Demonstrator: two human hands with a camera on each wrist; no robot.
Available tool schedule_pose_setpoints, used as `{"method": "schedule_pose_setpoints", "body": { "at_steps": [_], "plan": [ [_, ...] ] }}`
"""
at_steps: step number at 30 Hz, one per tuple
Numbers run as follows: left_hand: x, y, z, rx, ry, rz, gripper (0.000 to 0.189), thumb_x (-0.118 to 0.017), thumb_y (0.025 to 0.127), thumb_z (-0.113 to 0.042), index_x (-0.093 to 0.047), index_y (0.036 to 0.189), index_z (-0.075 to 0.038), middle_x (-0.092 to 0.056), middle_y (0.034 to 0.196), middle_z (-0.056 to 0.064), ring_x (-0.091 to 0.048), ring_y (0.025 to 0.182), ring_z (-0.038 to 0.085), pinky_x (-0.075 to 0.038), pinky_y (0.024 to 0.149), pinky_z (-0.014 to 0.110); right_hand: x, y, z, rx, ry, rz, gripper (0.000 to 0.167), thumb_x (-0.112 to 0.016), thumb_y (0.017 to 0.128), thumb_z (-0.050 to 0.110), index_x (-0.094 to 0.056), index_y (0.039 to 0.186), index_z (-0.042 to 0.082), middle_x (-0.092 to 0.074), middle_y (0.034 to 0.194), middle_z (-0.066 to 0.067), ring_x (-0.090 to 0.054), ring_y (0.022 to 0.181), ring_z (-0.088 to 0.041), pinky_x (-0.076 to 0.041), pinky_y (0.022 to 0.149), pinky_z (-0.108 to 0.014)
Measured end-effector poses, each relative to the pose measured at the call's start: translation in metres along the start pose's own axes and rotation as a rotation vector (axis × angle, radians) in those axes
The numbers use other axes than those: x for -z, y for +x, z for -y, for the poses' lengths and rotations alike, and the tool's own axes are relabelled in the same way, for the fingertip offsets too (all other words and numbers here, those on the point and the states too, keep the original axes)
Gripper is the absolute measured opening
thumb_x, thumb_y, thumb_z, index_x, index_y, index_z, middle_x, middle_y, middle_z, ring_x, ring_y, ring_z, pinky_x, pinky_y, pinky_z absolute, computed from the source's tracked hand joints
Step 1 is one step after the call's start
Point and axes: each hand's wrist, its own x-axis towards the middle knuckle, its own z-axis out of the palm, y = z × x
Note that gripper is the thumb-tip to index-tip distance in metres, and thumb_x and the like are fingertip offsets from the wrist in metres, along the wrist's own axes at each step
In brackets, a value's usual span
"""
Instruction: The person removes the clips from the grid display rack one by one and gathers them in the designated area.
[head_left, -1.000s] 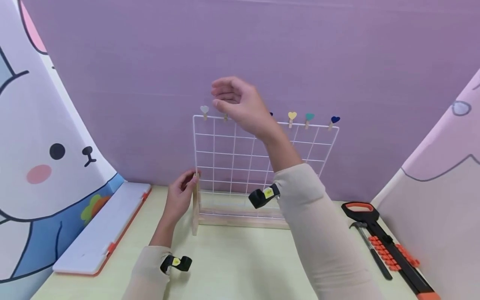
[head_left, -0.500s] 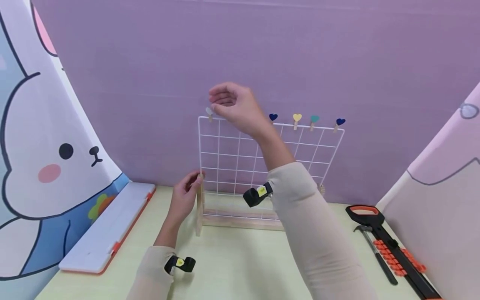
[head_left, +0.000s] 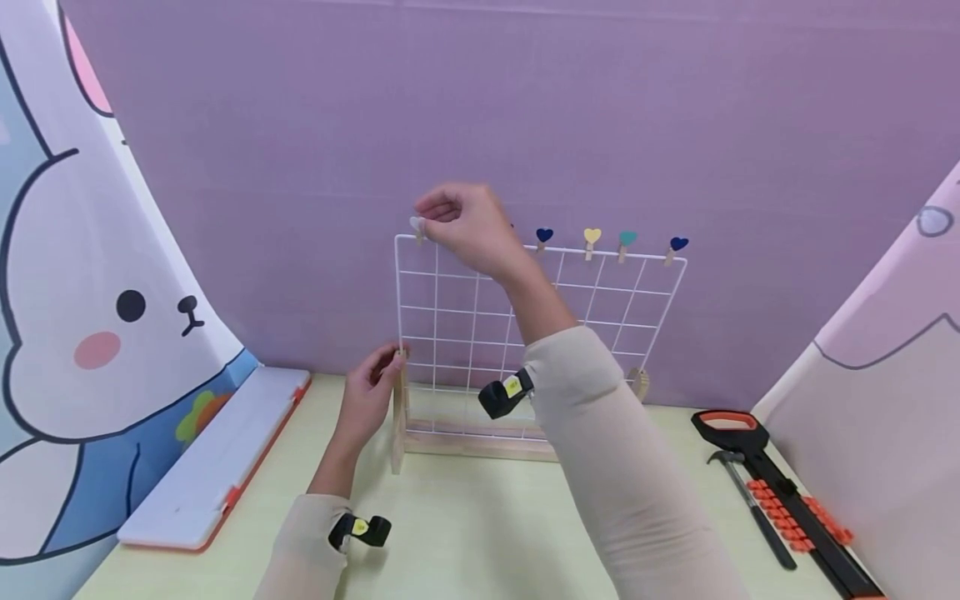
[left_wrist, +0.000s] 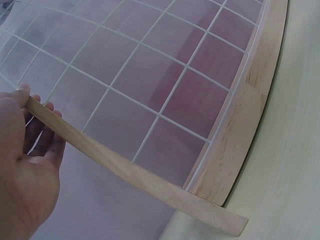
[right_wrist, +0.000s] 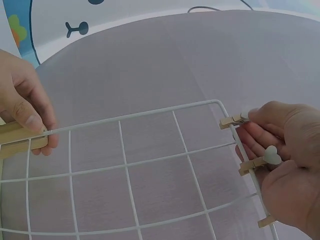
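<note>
A white wire grid panel [head_left: 397,287] stands in a wooden stand [head_left: 480,447]. Small heart-topped clothespins line its top edge. My left hand [head_left: 366,396] grips the top of the stand's left upright [left_wrist: 140,177], thumb on one side and fingers on the other. At the panel's top left corner, my right hand [head_left: 467,227] pinches the clothespin with a white heart [right_wrist: 231,121] between thumb and fingers; that clothespin sits on the wire. Just below the thumb in the right wrist view, another heart clothespin [right_wrist: 257,164] is clipped near the palm. My right hand and forearm hide part of the panel in the head view.
Further along the top wire are navy [head_left: 544,235], yellow [head_left: 592,237] and teal [head_left: 627,239] heart clothespins. A flat white case [head_left: 213,458] lies at left. On the right lie a hammer [head_left: 753,508] and a black-orange tool [head_left: 795,500]. A purple backdrop [head_left: 300,167] hangs behind.
My right hand has come down and left from above the panel onto the white-heart clothespin, its thumb and fingers closing there. The left hand keeps its grip; the view has shifted slightly.
</note>
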Motion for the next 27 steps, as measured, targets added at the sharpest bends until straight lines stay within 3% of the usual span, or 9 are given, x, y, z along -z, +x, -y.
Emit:
{"method": "schedule_pose_setpoints", "body": {
  "at_steps": [7, 12, 19, 27],
  "plan": [
    [0.0, 0.0, -0.002, 0.007, 0.014, 0.001, 0.035, -0.061, 0.106, -0.022, -0.064, 0.133, -0.001, -0.067, 0.134, 0.021, -0.064, 0.111, 0.004, -0.051, 0.092, 0.009, -0.003, 0.001, 0.003, -0.073, -0.021, -0.018, 0.018, -0.073, 0.097, 0.017, -0.076, 0.112, 0.008, -0.077, 0.106, -0.006, -0.07, 0.096, -0.013, -0.057, 0.083, -0.025],
    [0.0, 0.0, -0.002, 0.019, 0.01, 0.003, 0.035, -0.061, 0.106, -0.021, -0.064, 0.134, -0.001, -0.067, 0.136, 0.02, -0.063, 0.109, -0.004, -0.05, 0.093, 0.009, -0.004, 0.001, 0.002, -0.077, -0.026, -0.042, 0.017, -0.074, 0.096, 0.017, -0.078, 0.11, 0.008, -0.078, 0.104, -0.006, -0.071, 0.093, -0.014, -0.057, 0.082, -0.025],
    [-0.001, 0.001, -0.002, 0.033, 0.016, 0.013, 0.036, -0.06, 0.106, -0.024, -0.063, 0.135, -0.003, -0.067, 0.136, 0.019, -0.063, 0.11, -0.002, -0.051, 0.093, 0.01, -0.006, 0.001, -0.001, -0.097, -0.03, -0.092, 0.015, -0.075, 0.096, 0.017, -0.08, 0.108, 0.01, -0.079, 0.103, -0.005, -0.072, 0.092, -0.012, -0.058, 0.082, -0.025],
    [0.0, 0.001, -0.003, 0.03, 0.01, 0.013, 0.037, -0.06, 0.106, -0.022, -0.063, 0.136, -0.001, -0.066, 0.136, 0.021, -0.062, 0.111, -0.003, -0.05, 0.093, 0.009, -0.011, 0.002, -0.001, -0.086, -0.032, -0.161, 0.011, -0.078, 0.094, 0.016, -0.082, 0.103, 0.011, -0.081, 0.1, -0.004, -0.073, 0.088, -0.011, -0.056, 0.074, -0.022]
  ]
}}
